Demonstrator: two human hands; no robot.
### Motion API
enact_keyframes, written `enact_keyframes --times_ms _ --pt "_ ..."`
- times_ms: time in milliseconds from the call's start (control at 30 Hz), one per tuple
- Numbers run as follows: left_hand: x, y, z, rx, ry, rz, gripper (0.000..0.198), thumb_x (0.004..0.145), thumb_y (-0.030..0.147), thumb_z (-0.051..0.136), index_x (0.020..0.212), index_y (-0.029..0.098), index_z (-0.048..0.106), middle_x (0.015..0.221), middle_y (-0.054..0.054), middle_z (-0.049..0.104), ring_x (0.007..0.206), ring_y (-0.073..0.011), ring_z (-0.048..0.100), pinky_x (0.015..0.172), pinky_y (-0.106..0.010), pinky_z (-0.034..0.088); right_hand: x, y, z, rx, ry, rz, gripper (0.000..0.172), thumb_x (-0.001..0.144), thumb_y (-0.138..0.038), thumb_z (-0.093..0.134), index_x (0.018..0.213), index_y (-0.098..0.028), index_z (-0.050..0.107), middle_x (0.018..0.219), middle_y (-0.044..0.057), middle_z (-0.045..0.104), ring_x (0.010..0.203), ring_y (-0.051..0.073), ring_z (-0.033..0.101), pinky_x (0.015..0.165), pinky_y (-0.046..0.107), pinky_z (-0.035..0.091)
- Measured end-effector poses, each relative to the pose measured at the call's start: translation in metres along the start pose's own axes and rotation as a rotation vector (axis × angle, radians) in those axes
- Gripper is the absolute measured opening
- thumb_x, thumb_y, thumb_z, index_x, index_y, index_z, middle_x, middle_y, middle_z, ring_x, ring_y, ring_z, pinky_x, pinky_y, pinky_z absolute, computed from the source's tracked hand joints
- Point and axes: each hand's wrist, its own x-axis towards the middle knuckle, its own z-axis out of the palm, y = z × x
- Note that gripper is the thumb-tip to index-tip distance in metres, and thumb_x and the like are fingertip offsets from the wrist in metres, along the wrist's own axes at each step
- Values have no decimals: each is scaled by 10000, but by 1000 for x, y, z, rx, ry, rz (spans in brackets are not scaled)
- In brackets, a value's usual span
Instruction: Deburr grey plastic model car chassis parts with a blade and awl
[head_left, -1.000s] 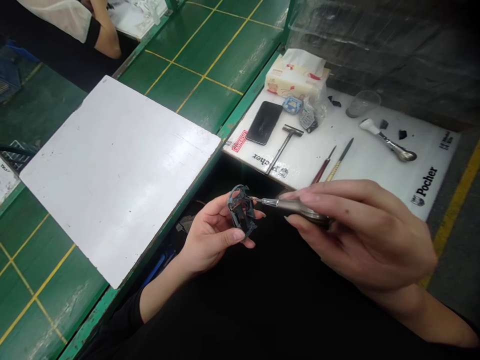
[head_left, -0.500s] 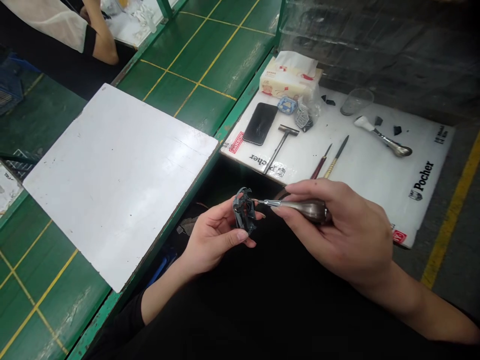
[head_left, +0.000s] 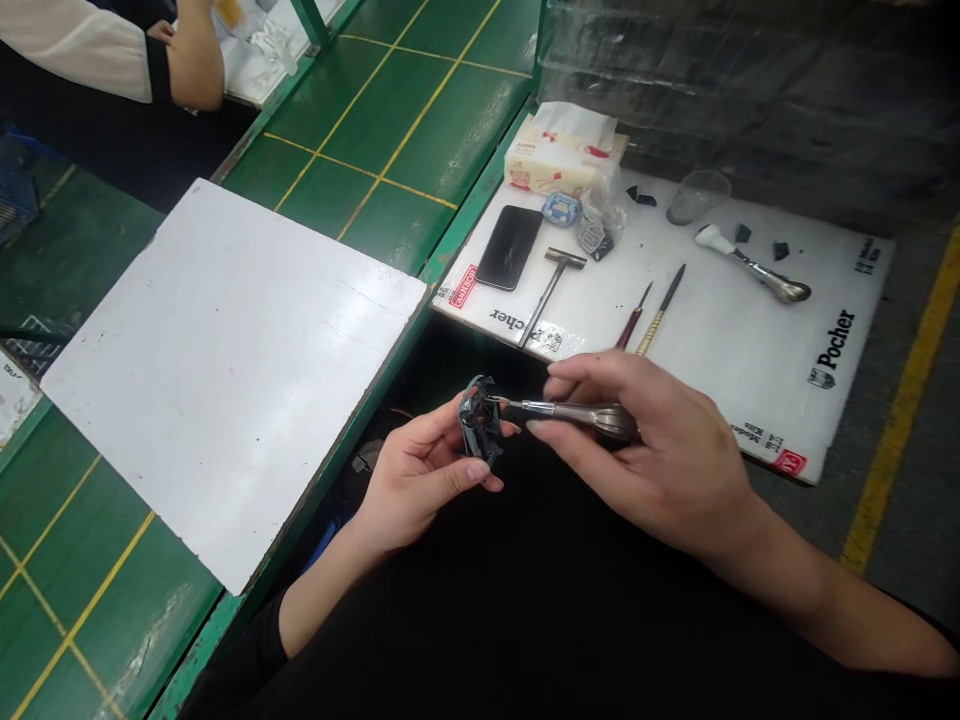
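While the left hand (head_left: pixel 420 480) pinched a small dark grey plastic part (head_left: pixel 480 418) between thumb and fingertips, the right hand (head_left: pixel 660 460) was closed around a metal-handled screwdriver (head_left: pixel 592 415), whose thin tip touched the part's right side. Both hands were clamped on what they held and sat close together, joined only by the tool. The part was held in the air over the person's dark lap, just in front of the gap between the green bench (head_left: pixel 405 110) and a white Pocher board (head_left: pixel 750 330). On that board lay a black phone (head_left: pixel 510 247), a small T-shaped hammer (head_left: pixel 551 285) just beside it, a red-handled tool (head_left: pixel 634 322) and a dark pointed tool (head_left: pixel 661 310) lying side by side, a clear plastic cup (head_left: pixel 697 195) and a white-tipped metal tool (head_left: pixel 750 265). A tissue pack (head_left: pixel 559 160) stood at the board's far edge. A large blank white sheet (head_left: pixel 225 350) lay on the bench to the left, well apart from the hands. A co-worker's arm (head_left: pixel 187 60) showed at the far left corner.
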Motion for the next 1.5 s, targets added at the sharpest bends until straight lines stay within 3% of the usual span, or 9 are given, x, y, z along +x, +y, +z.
enact_keyframes --times_ms 200,400,700,767,900,967,1100,1233,1500 --pt "0 5 0 36 7 -16 564 979 164 992 1519 274 873 1501 -167 860 1410 -404 826 823 -317 805 0 2 0 -38 40 -90 346 1086 -100 839 1371 -266 732 1182 33 897 1015 215 895 924 321 740" --pt "-1 7 -3 78 19 5 573 998 157 975 1546 277 861 1430 -158 888 1408 -392 828 859 -332 806 -2 4 5 -62 -3 37 233 1113 -238 864 1332 -264 789 1051 18 923 850 235 899 782 345 723" --pt "-10 9 -16 322 -4 64 623 1031 190 953 1600 406 824 1647 -113 790 1153 -284 903 872 -357 826 -4 28 10 -381 -98 -602 298 1128 -63 718 1399 -96 836 894 60 852 713 224 736 624 382 554" --pt "-13 7 -19 420 -24 111 653 1041 181 938 1627 432 795 1691 -105 759 1082 -249 908 890 -370 829 -8 30 12 -211 -140 -435 286 1162 -138 717 1406 -152 865 919 55 860 756 210 765 649 342 579" --pt "-15 4 -24 674 -47 235 718 1030 164 941 1668 437 758 1704 -122 758 1115 -271 906 897 -370 823 -11 33 17 392 -390 338 368 1243 -441 649 1321 -199 915 779 22 782 579 164 650 522 294 523" --pt "-15 3 -26 736 -31 230 704 1026 181 951 1659 427 770 1694 -129 767 1038 -249 912 904 -373 821 -13 37 21 532 -458 513 409 1213 -519 686 1300 -193 917 773 23 777 561 166 630 497 295 511" --pt "-16 0 -22 561 33 57 639 1040 261 956 1645 387 792 1675 -139 772 906 -211 910 866 -382 828 -20 45 27 146 -252 22 264 1152 -325 761 1356 -241 905 1067 86 889 876 230 813 773 354 674" --pt "-20 -1 -13 458 23 26 605 1036 236 957 1601 404 825 1675 -124 761 1020 -248 921 833 -341 823 -29 45 28 -248 -107 -480 348 1139 -138 652 1411 -177 865 859 47 800 710 206 709 637 340 577" --pt "-28 3 -12 579 -144 139 645 1056 154 910 1633 418 800 1663 -123 737 970 -205 916 843 -298 813 -46 34 22 -207 -69 -479 490 1126 -110 576 1588 -169 728 899 35 823 742 212 744 630 346 597"
